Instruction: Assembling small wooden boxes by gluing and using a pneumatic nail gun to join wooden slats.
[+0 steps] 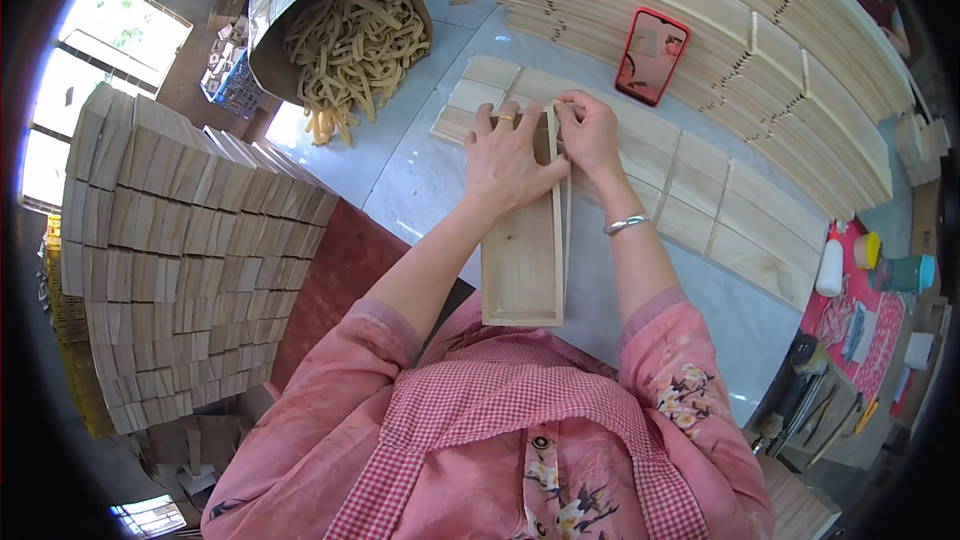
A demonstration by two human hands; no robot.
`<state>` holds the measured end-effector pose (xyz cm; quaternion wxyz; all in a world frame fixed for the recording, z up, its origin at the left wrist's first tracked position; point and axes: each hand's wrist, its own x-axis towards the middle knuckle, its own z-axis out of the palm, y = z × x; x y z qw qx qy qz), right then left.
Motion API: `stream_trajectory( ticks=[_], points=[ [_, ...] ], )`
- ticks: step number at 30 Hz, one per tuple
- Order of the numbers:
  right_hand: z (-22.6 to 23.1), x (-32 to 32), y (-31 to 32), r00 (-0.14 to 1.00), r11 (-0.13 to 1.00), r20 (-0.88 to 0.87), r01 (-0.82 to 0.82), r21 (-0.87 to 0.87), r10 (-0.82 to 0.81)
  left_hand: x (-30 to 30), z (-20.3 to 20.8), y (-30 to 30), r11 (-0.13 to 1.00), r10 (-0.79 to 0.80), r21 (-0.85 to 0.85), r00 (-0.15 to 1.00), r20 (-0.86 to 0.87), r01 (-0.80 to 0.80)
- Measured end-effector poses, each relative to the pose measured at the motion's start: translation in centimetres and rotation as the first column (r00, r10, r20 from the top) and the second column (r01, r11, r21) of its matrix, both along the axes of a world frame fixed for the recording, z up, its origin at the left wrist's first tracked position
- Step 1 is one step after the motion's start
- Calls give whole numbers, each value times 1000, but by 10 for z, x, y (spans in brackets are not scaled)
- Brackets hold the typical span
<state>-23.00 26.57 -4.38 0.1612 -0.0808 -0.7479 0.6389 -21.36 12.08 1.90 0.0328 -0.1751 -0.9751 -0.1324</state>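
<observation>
A long, shallow, pale wooden box (522, 270) stands with its near end by my apron and its hollow side up. My left hand (508, 162) lies across its far part, fingers spread over the far left edge and thumb braced on the right wall, holding it. At the far right corner, my right hand (590, 135) is closed in a pinch on the box's edge. Whether a small piece sits between those fingertips is hidden. Just beyond both hands lie rows of flat pale wooden pieces (690, 180) on the table.
A sack (275, 15) at the far left spills tan bands (360, 50) onto the grey-white table (400, 195). Tall stacks of wooden pieces rise at the left (190, 240) and far right (680, 0). A red-edged phone (652, 55) leans there. Bottles (830, 268) and tools (800, 405) are at right.
</observation>
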Motion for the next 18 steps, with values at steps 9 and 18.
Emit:
stream_trajectory(
  ticks=[9, 18],
  points=[
    [-3, 21, 0, 998, 998, -27, -62, -2, 62, 0, -1, -5, 994, -33, 100, 999, -36, 36],
    [37, 42, -32, 988, 777, -142, 139, 614, -65, -13, -7, -71, 117, 69, 851, 859, 507, -512]
  ],
)
